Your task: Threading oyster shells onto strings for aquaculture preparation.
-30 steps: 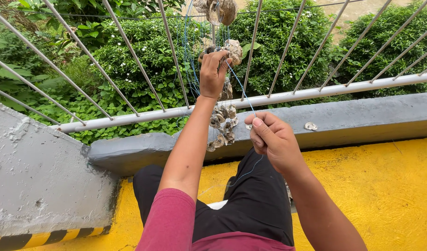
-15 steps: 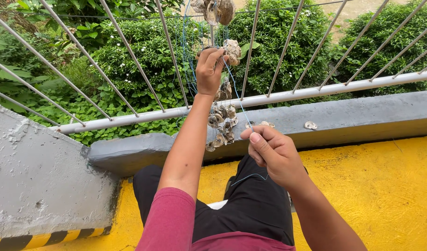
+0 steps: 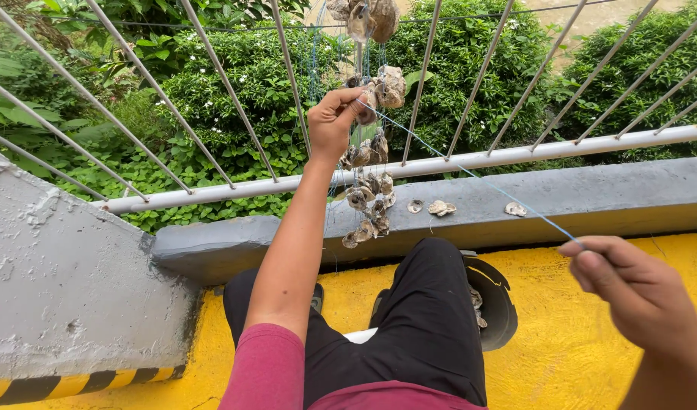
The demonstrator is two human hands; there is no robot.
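Stretching from one hand to the other, a thin blue string (image 3: pixel 477 176) is the line everything here hangs on. The left hand (image 3: pixel 335 121) is raised against the white railing (image 3: pixel 515 156), its fingers clenched around a shell (image 3: pixel 367 114) in the hanging cluster of shells (image 3: pixel 369 193), right where the string's upper end meets the cluster. From those fingers the string slopes down and outward to the right hand (image 3: pixel 640 296), whose thumb and forefinger pinch its lower end tightly. Its long axis therefore runs on a diagonal, high at the left fingers and low at the right ones, drawn taut with no sag visible. The two hands are well apart, the left one touching the cluster, the right one far from it and close to the camera. More shells dangle above the left fingers, near the top of the bars. Below the string, a few loose shells (image 3: pixel 442 207) lie on the grey ledge (image 3: pixel 606 199), just beyond the person's dark trousers (image 3: pixel 424 319).
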